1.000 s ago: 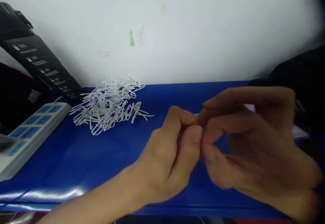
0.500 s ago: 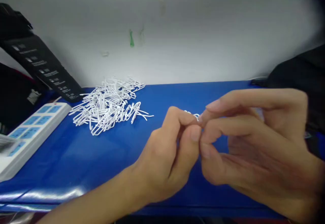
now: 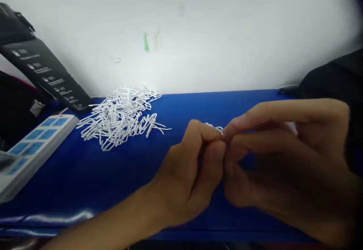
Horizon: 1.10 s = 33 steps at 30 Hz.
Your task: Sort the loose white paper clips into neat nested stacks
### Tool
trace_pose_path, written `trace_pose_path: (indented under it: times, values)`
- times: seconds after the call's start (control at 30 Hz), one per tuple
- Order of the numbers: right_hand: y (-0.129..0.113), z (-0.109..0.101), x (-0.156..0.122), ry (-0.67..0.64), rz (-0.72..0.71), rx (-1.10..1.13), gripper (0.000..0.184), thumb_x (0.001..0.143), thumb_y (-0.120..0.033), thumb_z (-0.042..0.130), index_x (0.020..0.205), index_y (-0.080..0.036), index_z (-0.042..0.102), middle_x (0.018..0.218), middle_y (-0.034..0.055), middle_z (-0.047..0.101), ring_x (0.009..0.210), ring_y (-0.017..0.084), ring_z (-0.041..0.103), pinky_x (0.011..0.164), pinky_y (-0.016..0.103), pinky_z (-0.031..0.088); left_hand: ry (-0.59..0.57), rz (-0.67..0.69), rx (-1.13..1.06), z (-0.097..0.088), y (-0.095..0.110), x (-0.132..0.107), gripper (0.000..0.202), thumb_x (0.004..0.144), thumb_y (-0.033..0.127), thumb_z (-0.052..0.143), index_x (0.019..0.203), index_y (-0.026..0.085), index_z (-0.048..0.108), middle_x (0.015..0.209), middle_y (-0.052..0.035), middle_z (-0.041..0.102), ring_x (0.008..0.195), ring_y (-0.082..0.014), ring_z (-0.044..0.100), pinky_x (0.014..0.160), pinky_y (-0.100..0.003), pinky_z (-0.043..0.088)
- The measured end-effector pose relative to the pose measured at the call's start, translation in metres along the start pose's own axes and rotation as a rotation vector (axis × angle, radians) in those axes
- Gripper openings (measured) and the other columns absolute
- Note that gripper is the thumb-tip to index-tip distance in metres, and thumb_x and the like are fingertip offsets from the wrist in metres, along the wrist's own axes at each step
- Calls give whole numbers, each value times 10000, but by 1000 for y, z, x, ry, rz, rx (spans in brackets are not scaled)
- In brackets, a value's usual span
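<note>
Head view: left hand [image 3: 181, 174] and right hand [image 3: 286, 163] meet, grips pinched together, any contents hidden, white wire [image 3: 214, 126] just beyond.

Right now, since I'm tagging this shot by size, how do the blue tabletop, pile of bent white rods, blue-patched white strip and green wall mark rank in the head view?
1. Blue tabletop
2. Pile of bent white rods and blue-patched white strip: too alike to rank
3. Green wall mark

Hands [image 3: 181, 178] meet at fingertips over blue surface [image 3: 99, 174]; bent white pieces [image 3: 119, 119] heaped to left.
</note>
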State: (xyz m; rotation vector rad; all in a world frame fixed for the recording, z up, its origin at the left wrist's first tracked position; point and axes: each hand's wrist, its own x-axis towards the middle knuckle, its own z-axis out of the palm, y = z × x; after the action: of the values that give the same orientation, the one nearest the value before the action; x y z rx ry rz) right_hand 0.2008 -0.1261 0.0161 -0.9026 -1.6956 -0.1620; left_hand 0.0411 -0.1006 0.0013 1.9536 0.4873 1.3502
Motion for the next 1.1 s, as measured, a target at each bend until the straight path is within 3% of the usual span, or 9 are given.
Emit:
trace_pose_path:
  times: [0.1,0.17,0.23,0.27,0.33,0.43,0.67,0.93,1.1]
  values:
    - [5,-2,6,-22,-75,-56,125,826,-175,761,869,-247,668,1069,51,599,831,148,620,583,309,565,-8,11,-30,1,-2,-1,50,1115,211,445,1094,207,490,846,18,552,627,-85,487,571,-255,413]
    - [12,-3,12,-60,-122,-126,102,842,-172,731,857,-246,662,1000,58,610,889,193,643,686,373,564,-37,-24,-55,1,-4,-4,58,1118,235,448,1084,208,486,824,20,563,590,-78,465,547,-243,402]
    - [20,-3,16,158,-4,-175,125,848,-101,663,840,-224,639,1002,94,602,915,231,642,714,422,518,-46,-53,-87,2,-7,-6,87,1119,270,456,1063,209,483,801,21,567,569,-74,456,531,-235,397]
    - [23,-2,17,126,22,-156,129,820,-117,705,834,-228,643,1012,96,609,922,250,646,734,442,516,-44,-60,-103,2,-8,-8,103,1120,284,457,1057,208,484,796,18,572,571,-77,465,533,-235,403]
    - [29,0,16,206,-44,-97,153,767,-147,760,791,-243,644,975,71,614,891,260,645,741,455,512,-43,-69,-124,3,-9,-9,117,1122,293,453,1055,205,492,796,12,582,584,-81,484,544,-235,417]
    - [32,3,11,172,-75,-65,140,775,-140,742,802,-241,648,983,62,617,926,254,643,772,448,526,-45,-55,-149,4,-9,-7,103,1124,270,452,1061,204,500,803,14,590,605,-77,504,573,-223,440]
    - [21,7,3,87,-95,0,183,758,-149,774,852,-234,643,976,46,624,894,218,629,678,369,542,4,-84,-151,6,1,-1,147,1139,266,404,1029,211,484,811,14,565,688,-98,562,640,-233,486]
    - [12,4,2,20,-123,17,225,754,-178,788,897,-242,626,1005,47,602,887,201,625,673,371,546,-8,-50,-114,3,1,-3,115,1140,232,393,1076,217,487,810,26,489,634,-89,442,575,-255,398]
    - [14,3,3,6,-188,23,208,787,-221,794,911,-231,628,1050,57,577,910,169,626,635,325,548,-26,-20,-101,2,0,-3,97,1139,242,397,1078,222,470,816,22,499,644,-95,453,577,-267,390]
